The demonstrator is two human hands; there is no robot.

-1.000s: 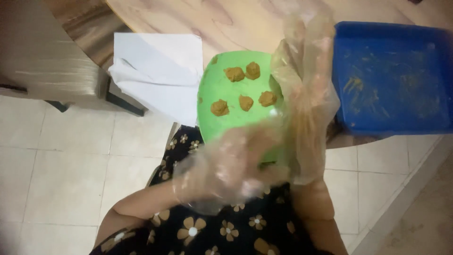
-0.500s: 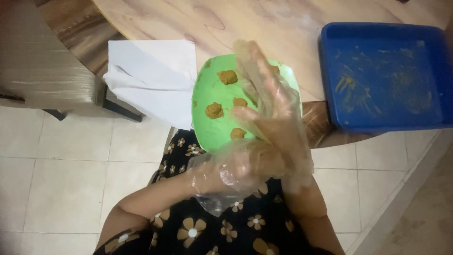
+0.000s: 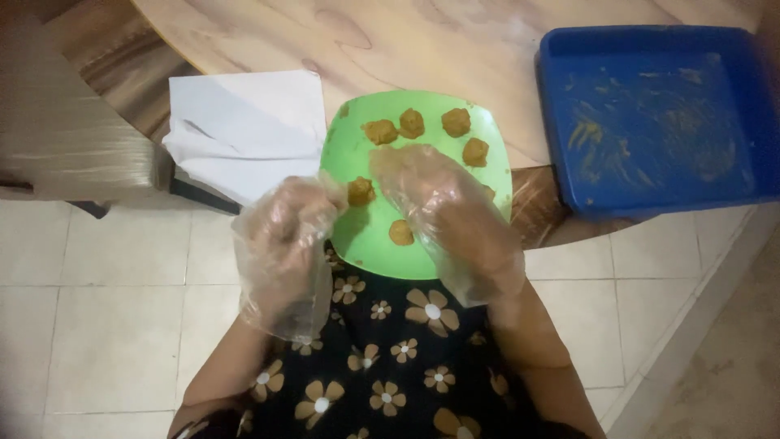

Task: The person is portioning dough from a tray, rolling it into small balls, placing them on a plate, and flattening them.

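Head camera looked down on two hands in loose clear plastic gloves, both over the near edge of a green plate [image 3: 370, 236]. On the left hand [image 3: 286, 232] the fingers [image 3: 313, 199] were curled in, and their tips met a small brown ball of food [image 3: 361, 191] lying on the plate; whether they actually pinched it could not be told through the crumpled glove. The right hand [image 3: 443, 207] lay flat, palm down, fingers [image 3: 398, 162] stretched out and slack over the plate's middle, gripping nothing and covering part of it. Another brown ball [image 3: 400, 232] sat on the plate just below the first one, between the two hands. Four more balls [image 3: 412, 123] lay in a loose row along the plate's far side, clear of both hands. The plate rested on the edge of a pale wooden table [image 3: 455, 49]. Left of the plate, touching its rim, lay folded white paper [image 3: 244, 130]. Right of the plate, a little apart, stood a blue tray [image 3: 658, 114] smeared with brownish streaks. Below the plate showed the person's dark flowered clothing [image 3: 390, 366].
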